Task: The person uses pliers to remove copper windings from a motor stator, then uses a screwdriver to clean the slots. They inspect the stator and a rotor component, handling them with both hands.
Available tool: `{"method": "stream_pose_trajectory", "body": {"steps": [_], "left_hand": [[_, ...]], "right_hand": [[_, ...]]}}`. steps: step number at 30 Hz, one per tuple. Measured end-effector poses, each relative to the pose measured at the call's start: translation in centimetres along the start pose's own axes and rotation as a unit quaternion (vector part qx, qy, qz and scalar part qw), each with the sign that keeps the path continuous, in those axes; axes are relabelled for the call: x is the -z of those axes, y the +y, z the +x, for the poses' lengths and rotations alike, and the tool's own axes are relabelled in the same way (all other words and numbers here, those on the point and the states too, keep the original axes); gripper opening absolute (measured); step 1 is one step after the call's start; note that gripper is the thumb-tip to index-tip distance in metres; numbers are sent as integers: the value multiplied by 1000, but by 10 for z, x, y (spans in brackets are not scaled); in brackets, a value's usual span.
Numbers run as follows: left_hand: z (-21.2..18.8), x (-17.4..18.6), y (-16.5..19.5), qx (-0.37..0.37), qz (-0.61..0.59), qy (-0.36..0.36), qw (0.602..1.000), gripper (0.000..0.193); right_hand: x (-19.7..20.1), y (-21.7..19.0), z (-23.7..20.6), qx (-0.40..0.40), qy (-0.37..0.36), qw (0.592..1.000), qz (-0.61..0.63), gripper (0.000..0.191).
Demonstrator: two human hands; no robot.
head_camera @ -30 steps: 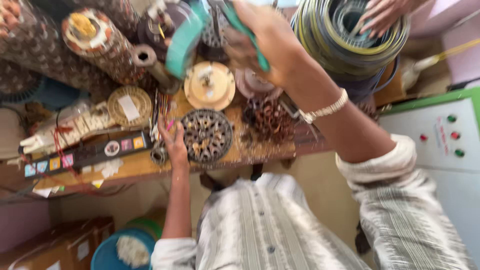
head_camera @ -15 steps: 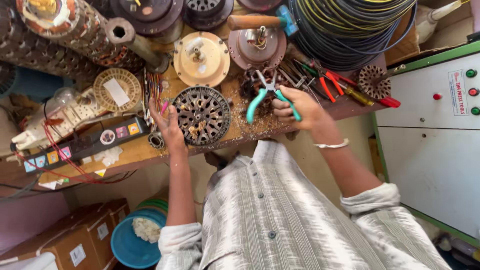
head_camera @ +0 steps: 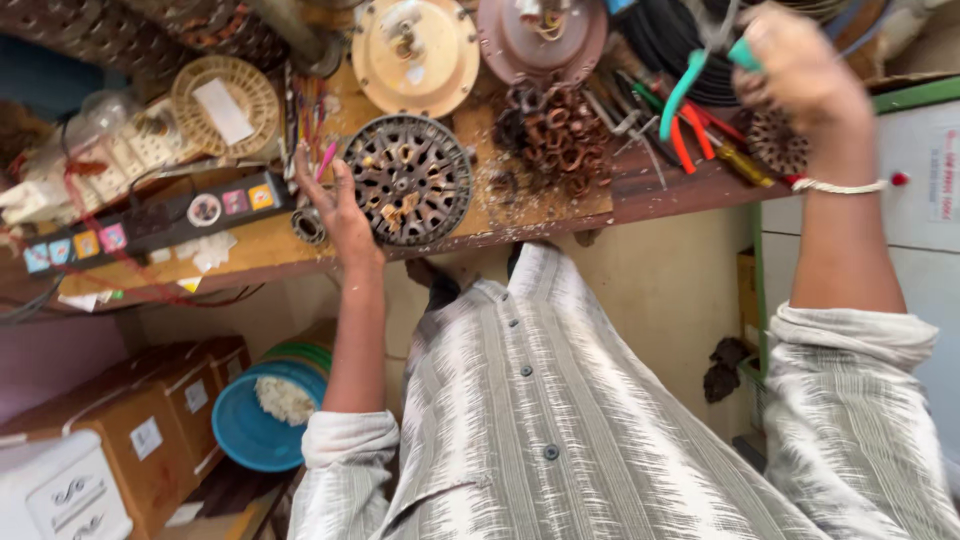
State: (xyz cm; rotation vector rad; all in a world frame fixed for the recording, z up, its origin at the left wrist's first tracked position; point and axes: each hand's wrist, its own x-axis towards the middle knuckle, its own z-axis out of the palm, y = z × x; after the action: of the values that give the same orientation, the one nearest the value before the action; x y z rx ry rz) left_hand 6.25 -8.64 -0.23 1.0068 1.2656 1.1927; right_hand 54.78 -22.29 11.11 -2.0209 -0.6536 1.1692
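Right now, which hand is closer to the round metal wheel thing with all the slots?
Left. The left hand rests against the slotted wheel on its left edge. The right hand is raised far off to its right, holding green-handled pliers.

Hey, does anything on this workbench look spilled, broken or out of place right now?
Yes: pale crumbs and chips are scattered over the bench beside the round slotted metal core, whose slots hold torn scraps.
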Motion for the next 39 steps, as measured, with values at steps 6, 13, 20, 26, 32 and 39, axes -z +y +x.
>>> {"method": "stream_pose_trajectory", "body": {"steps": [6,13,20,26,32,39], "left_hand": [[-24,17,-19,81,-45,106,990,72],[-77,33,-37,230,-41,-63,970,43],[-85,34,-20,251,35,-124,959,30],[-73,51,-21,138,42,-133,981,26],[-69,85,-42,130,52,-92,986,21],[-77,104,-48,147,143,-94,974,20]], "right_hand": [[-41,30,38,235,-40,893,-382,29],[-87,0,26,376,145,798,-447,15],[-229,-97,-35,523,-205,753,-342,45],[-325,-137,-71,517,-251,598,-559,113],[-333,-128,-69,500,-255,568,-602,104],[-293,-145,-87,459,-255,709,-471,98]]}}
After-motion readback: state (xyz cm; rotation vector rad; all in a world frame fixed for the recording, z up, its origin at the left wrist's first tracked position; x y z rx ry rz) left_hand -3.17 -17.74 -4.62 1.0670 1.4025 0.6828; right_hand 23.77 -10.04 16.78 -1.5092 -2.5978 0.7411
